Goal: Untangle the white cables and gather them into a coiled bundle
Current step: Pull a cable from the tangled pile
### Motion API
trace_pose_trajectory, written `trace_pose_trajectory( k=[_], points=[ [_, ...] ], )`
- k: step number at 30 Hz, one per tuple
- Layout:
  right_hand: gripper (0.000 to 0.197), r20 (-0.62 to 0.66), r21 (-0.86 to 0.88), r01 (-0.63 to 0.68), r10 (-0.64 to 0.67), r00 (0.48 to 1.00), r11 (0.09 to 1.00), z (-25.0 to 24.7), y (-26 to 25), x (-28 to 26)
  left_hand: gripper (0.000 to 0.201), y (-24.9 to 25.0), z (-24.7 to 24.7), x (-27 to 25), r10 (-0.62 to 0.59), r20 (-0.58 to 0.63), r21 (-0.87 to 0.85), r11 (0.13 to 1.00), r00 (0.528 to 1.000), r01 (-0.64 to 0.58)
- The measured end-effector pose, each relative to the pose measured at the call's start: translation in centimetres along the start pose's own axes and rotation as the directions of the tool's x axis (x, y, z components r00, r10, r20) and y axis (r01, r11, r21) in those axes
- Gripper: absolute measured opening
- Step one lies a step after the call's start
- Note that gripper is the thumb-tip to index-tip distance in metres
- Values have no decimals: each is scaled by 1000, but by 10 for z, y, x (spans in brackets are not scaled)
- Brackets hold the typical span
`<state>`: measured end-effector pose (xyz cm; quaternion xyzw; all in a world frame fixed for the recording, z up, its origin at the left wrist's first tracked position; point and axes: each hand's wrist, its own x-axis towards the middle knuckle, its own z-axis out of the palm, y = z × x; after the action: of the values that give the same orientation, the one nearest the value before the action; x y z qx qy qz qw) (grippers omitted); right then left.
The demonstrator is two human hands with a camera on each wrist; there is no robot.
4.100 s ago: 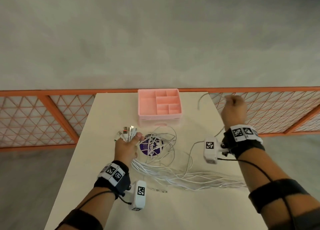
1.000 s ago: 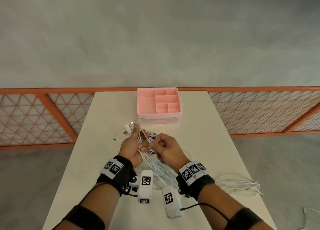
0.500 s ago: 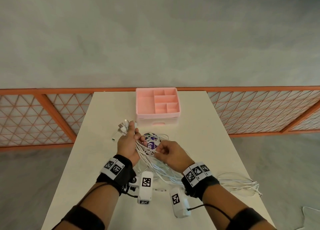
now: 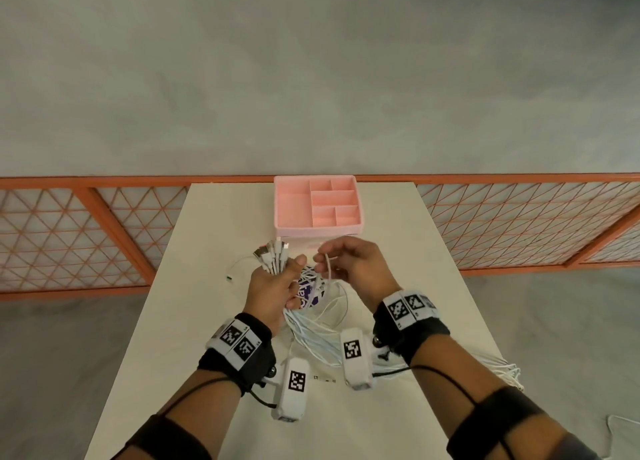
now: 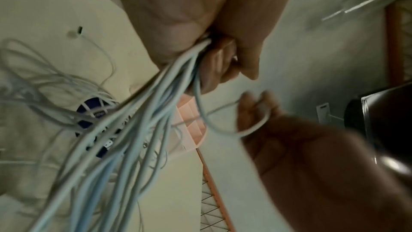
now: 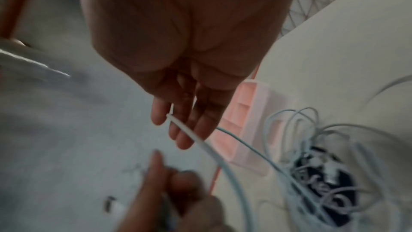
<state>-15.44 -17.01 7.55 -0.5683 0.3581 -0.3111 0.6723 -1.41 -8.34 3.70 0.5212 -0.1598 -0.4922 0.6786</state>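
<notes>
The pale tabletop (image 4: 214, 321) runs away from the person, its far edge against an orange lattice fence (image 4: 69, 238). A pink compartment tray (image 4: 317, 205) stands at the middle of the far edge, its divided cells open to view.

The white cables (image 4: 311, 338) spread from the middle of the tabletop toward the near right edge, where a loose fan of strands (image 4: 502, 369) reaches the rim. Over the middle they cross a round purple-and-white object (image 4: 310, 291) that lies flat on the surface; its print is too blurred to read. One separate strand with a small plug (image 4: 230, 276) lies nearer the left edge.

The left hand (image 4: 273, 286) is raised above the middle of the tabletop, fingers curled round a gathered bunch of cables; the connector ends (image 4: 272, 253) stick out above the fist in a cluster toward the tray. In the left wrist view the strands (image 5: 142, 130) pour out from under the closed fingers (image 5: 223, 63) down toward the surface.

The right hand (image 4: 353, 265) is just beside the left, close to its thumb, with a single cable loop (image 4: 329, 269) at its fingertips. In the right wrist view its fingers (image 6: 185, 130) are nearly straight and that strand (image 6: 200, 142) runs across them; whether thumb and finger pinch it cannot be told.
</notes>
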Motion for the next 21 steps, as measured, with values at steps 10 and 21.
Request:
trace_pose_trajectory(
  k=[10,21],
  points=[
    [24,95,30,147,-149,984,989,25,-35,-3,25,2,6,-4,-4,129,46,999,992,-2],
    [35,-85,-783,-75,13,996,617,-9,-9,-1,11,1,4,5,6,-43,189,982,999,2]
  ],
)
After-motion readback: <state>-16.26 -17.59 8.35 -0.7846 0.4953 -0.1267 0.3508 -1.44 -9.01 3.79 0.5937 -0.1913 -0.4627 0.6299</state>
